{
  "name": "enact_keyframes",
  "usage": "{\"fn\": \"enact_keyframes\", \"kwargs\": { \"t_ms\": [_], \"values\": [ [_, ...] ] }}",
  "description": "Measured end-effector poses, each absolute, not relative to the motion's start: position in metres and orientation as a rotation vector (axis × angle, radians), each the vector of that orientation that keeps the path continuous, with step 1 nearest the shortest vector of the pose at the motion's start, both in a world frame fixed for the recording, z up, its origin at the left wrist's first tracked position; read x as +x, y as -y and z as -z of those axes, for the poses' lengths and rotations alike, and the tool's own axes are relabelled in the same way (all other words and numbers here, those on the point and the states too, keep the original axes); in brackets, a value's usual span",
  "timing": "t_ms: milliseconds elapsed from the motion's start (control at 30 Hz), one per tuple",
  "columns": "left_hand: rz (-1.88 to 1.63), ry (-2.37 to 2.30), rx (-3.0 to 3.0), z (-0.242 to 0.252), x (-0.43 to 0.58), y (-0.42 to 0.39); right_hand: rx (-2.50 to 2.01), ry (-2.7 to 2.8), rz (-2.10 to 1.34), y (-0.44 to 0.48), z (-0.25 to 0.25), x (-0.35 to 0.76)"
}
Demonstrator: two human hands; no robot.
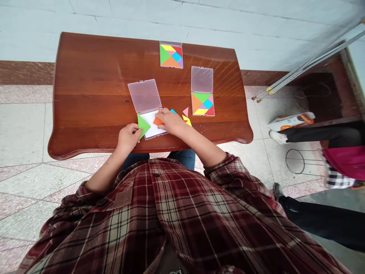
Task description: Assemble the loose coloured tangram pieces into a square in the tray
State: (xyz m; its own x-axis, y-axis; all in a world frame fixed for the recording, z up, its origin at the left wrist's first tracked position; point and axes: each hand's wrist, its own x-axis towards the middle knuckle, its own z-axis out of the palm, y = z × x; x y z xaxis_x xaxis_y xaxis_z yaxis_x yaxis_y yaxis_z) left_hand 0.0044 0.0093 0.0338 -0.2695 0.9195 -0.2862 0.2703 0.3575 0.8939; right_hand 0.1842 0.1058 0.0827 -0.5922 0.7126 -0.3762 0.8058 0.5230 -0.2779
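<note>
Wooden table (pixel 85 87) on tiled floor (pixel 19 129); white wall (pixel 199 19) behind.

– What colours are the pieces by the hands?
– A green triangle (pixel 143 126), an orange piece (pixel 157 121), pink (pixel 186 111) and yellow (pixel 187 120) ones.
– And the rest?
– Reddish-brown table (pixel 94 83), red plaid shirt (pixel 176 217), pale grey-pink floor (pixel 23 125).

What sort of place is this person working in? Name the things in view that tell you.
Probably a plain indoor room, perhaps a home or hall: a polished dark wooden table stands on pale speckled floor tiles against a pale wall. Clear plastic cases of coloured tangram pieces suggest a puzzle activity.
</note>
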Motion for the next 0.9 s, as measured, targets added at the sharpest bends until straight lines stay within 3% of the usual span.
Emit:
{"fn": "enact_keyframes", "kwargs": {
  "t_ms": [367,667,900],
  "values": [
    [-0.931,-1.75,1.041,-0.04,0.007,-0.01,1.121,-2.581,0.681,-0.134,-0.075,0.195],
    [-0.917,-1.759,1.031,-0.041,0.006,-0.01,1.167,-2.546,0.687,-0.134,-0.081,0.188],
    [-0.932,-1.755,0.989,-0.042,0.006,-0.01,1.383,-2.604,0.879,-0.134,-0.08,0.199]
  ]
}}
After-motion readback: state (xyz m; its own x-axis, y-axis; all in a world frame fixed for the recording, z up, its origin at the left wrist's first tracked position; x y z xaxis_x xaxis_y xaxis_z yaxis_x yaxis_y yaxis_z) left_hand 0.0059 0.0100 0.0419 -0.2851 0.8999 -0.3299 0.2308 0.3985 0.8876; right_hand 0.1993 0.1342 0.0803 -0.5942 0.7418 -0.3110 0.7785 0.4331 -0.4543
